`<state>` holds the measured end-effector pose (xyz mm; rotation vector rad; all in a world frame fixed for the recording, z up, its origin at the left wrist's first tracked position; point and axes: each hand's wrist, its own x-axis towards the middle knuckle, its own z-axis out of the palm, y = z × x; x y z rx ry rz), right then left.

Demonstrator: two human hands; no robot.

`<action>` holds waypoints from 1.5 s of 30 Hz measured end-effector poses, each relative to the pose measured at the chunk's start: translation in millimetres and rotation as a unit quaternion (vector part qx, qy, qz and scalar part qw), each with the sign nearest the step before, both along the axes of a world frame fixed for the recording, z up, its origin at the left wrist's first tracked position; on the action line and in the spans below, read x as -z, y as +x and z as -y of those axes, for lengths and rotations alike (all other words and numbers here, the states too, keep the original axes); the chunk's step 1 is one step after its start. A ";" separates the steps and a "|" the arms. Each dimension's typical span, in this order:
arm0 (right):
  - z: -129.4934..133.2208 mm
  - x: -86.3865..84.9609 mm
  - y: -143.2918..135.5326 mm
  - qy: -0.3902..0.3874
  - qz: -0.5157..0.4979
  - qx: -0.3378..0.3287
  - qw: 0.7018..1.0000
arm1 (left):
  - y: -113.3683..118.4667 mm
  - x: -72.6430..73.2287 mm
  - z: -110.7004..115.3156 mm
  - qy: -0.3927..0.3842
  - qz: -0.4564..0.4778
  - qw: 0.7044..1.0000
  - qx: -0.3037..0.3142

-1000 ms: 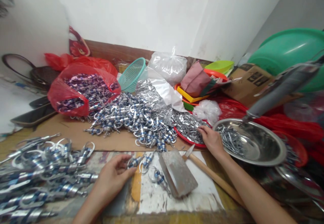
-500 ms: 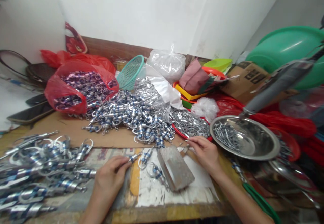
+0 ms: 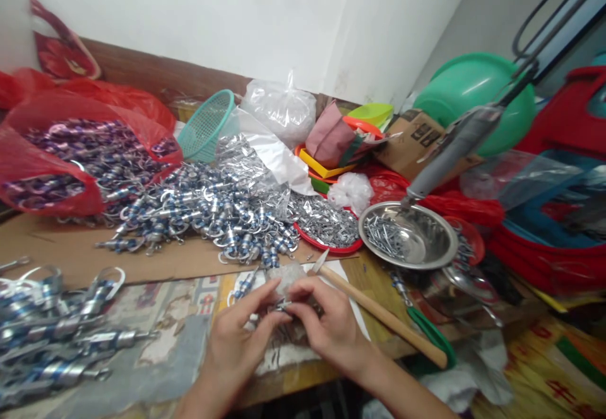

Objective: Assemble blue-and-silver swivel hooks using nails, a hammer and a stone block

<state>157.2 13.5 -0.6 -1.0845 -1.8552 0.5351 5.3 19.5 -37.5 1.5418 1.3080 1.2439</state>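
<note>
My left hand and my right hand meet over the metal block at the bench's front. Both hands are closed, fingertips pinching a small silver metal part; the fingers cover most of it. Just right of my right hand lies a hammer with a pale wooden handle, its head beside the block. Close to my left fingers, a blue-and-silver metal fitting with a curved hook rests on the white sheet.
A heap of similar fittings lies behind, with more at the left. A red bag holds purple ones. Silver clips fill a red tray. Nails lie in a steel bowl. A grey-handled tool leans over it.
My hands have come together over the block; my left hand brought a small fitting in from the left. The hammer's handle now shows at the right. The view has swung right.
</note>
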 end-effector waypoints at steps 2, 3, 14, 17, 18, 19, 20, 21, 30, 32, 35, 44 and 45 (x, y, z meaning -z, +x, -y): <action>0.0 4.5 0.4 -0.029 -0.036 0.010 0.999 | -2.0 -0.8 0.2 -0.005 0.005 1.000 -0.005; -0.5 6.1 1.0 -0.045 -0.053 0.012 0.997 | -3.0 -2.5 0.8 -0.004 0.008 1.000 -0.005; 3.6 9.6 4.7 -0.002 -0.019 -0.006 1.000 | -0.1 -14.3 5.9 -0.045 0.031 0.998 0.022; 6.2 7.6 4.8 0.004 -0.010 -0.006 1.000 | 0.9 -12.7 7.0 -0.056 0.049 0.997 0.017; 7.4 7.5 5.0 0.006 -0.008 -0.006 1.000 | 0.7 -12.2 7.4 -0.059 0.058 0.996 0.018; 8.9 7.9 5.7 0.012 -0.002 -0.004 1.000 | 0.3 -11.7 7.8 -0.064 0.070 0.995 0.018; 10.5 8.7 6.7 0.024 0.005 -0.001 1.000 | -0.5 -11.4 8.1 -0.072 0.085 0.994 0.018; 12.1 9.7 8.1 0.044 0.013 -0.003 0.999 | -1.6 -11.4 8.5 -0.084 0.101 0.991 0.018; 9.9 3.5 21.4 0.294 0.169 -0.110 0.934 | -13.5 -27.9 9.4 -0.088 0.044 0.994 0.042; 6.9 0.2 20.7 0.320 0.173 -0.113 0.924 | -17.1 -33.0 10.1 -0.060 -0.012 0.997 0.052; 5.6 0.4 17.8 0.310 0.132 -0.110 0.935 | -22.6 -38.2 11.1 -0.036 -0.057 0.995 0.075; 19.4 8.2 3.6 0.133 -0.008 -0.049 0.990 | -9.9 -30.6 17.5 -0.175 0.097 0.979 0.035; 21.2 7.9 1.4 0.101 -0.025 -0.037 0.994 | -5.8 -27.5 20.2 -0.193 0.126 0.973 0.000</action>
